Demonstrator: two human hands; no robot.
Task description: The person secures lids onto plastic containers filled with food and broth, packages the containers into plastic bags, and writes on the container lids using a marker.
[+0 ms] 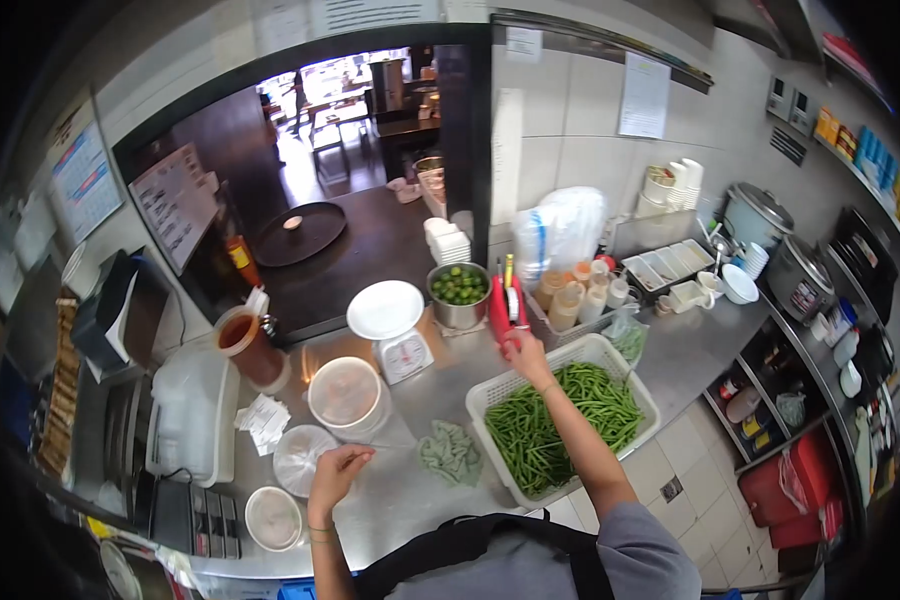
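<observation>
My right hand [522,354] reaches over the green beans, its fingers closed at the near end of a red tape dispenser [507,312]. A yellow stick-like item [509,270] rises at the dispenser's far end. Low over the steel counter, my left hand [338,474] has its fingertips pinched together. What they hold, if anything, is too small to make out. Beside that hand sits a filled clear plastic bag [300,458]. Green beans [560,425] fill a white plastic basket [481,402] under my right forearm.
A kitchen scale [406,356] carries a white plate [384,309]. Nearby stand a lidded tub [348,396], a smaller tub [273,519], a green cloth [450,453], a pot of green limes [459,289] and sauce bottles [567,304]. A jug of red-brown sauce [249,348] is at left.
</observation>
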